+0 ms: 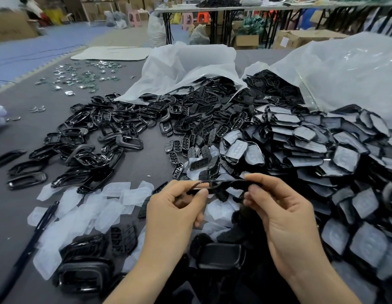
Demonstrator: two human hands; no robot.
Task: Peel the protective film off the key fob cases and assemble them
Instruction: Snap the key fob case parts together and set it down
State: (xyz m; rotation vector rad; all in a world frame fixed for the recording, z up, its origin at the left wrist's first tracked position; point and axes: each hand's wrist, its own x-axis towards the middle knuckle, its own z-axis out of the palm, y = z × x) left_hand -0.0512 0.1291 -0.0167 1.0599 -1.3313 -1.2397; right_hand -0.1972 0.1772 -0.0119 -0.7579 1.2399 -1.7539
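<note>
Both bare forearms come up from below and angle in toward each other, no sleeves showing. The left grip (pixel 175 207) is turned palm-inward, thumb (pixel 201 192) and forefinger pinching the left end of a thin black case piece (pixel 225 184), with the rest of the fingers curled loosely underneath. The right grip (pixel 280 218) sits a touch higher, palm facing left, thumb and fingertips (pixel 253 177) pinching the other end of the same piece. Wrists look pretty straight. The two are close together in front of the chest but not actually touching.
</note>
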